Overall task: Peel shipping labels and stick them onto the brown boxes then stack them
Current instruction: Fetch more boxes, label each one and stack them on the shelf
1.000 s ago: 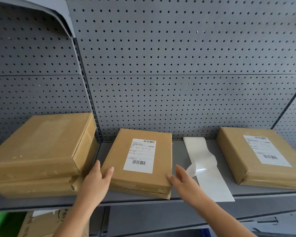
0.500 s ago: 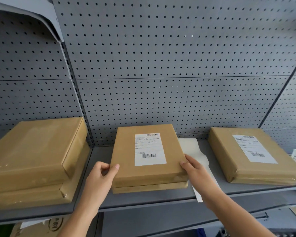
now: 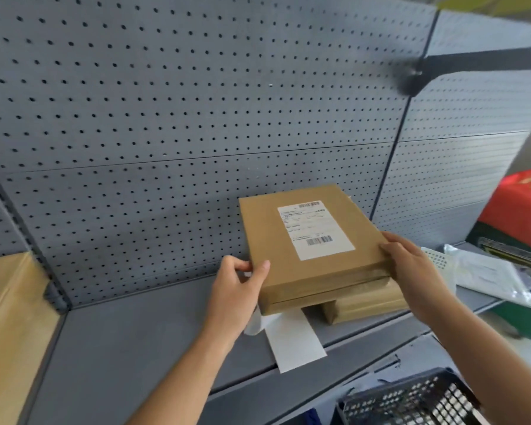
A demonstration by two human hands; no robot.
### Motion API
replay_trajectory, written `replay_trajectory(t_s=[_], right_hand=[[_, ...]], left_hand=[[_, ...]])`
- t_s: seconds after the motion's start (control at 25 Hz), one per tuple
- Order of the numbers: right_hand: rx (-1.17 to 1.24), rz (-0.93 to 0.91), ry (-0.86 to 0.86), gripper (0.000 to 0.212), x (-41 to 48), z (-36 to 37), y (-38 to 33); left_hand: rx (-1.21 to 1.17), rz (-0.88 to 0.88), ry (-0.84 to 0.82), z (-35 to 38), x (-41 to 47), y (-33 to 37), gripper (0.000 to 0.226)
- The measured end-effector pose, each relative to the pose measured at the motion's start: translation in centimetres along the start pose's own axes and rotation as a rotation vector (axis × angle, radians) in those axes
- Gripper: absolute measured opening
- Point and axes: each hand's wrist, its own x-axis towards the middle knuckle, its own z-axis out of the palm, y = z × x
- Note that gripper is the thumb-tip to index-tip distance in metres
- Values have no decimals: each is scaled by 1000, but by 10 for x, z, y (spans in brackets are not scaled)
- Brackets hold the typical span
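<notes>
The grey shelf (image 3: 135, 348) fills the bottom of the frame, with a left brown box (image 3: 10, 317) at the left edge, a white paper strip (image 3: 292, 342) lying flat in the lower middle and reaching the front edge, a flat brown box (image 3: 368, 302) just right of it, and white bags (image 3: 485, 271) at the right.

Both hands, left hand (image 3: 238, 288) and right hand (image 3: 411, 268), grip a labelled brown box (image 3: 292, 268) above another brown box (image 3: 365, 302) on the grey shelf (image 3: 135, 348).

grey pegboard wall (image 3: 196, 118) | grey metal shelf (image 3: 129, 348) | black mesh basket (image 3: 411, 403) lower right
</notes>
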Motion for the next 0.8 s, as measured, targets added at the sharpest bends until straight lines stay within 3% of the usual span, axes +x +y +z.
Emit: replay_trajectory(t_s=[0.32, 0.8], right_hand=[[59, 76, 140, 32, 72, -92, 35], [82, 138, 91, 27, 136, -103, 87]], left_hand=[[45, 40, -159, 117, 20, 20, 35], [171, 27, -135, 172, 51, -2, 34]])
